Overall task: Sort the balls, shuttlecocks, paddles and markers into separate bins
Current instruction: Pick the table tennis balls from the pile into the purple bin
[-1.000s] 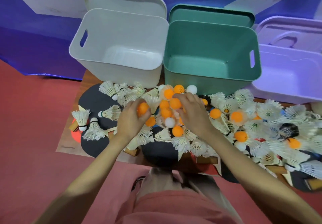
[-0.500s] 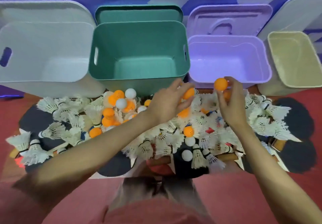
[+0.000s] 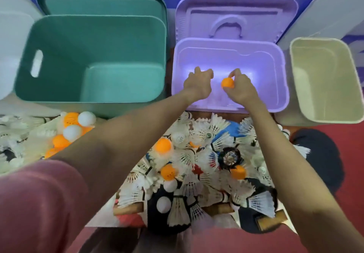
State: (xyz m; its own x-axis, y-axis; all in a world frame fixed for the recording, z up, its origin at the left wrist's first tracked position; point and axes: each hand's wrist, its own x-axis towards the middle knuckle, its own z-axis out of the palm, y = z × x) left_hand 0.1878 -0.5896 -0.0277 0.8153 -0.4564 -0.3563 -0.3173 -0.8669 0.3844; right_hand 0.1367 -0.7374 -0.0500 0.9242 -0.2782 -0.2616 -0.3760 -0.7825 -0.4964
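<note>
My right hand (image 3: 241,87) pinches an orange ball (image 3: 227,83) over the open purple bin (image 3: 280,87). My left hand (image 3: 198,84) hovers beside it over the same bin with its fingers curled downward; the ball it carried is hidden under it. In front of the bins lies a heap of white shuttlecocks (image 3: 208,134) mixed with orange balls (image 3: 163,145) and white balls (image 3: 86,118). Black paddles (image 3: 319,154) lie under the heap, and one wooden handle (image 3: 271,221) sticks out. I cannot make out any markers.
A green bin (image 3: 59,99) stands left of the purple one, a white bin (image 3: 11,56) at the far left and a cream bin (image 3: 323,120) on the right. The purple lid (image 3: 236,12) leans behind its bin. The floor is red.
Both hands lifted orange balls off the heap and moved forward and right, from the pile's edge to above the purple bin. The view swung right with them.
</note>
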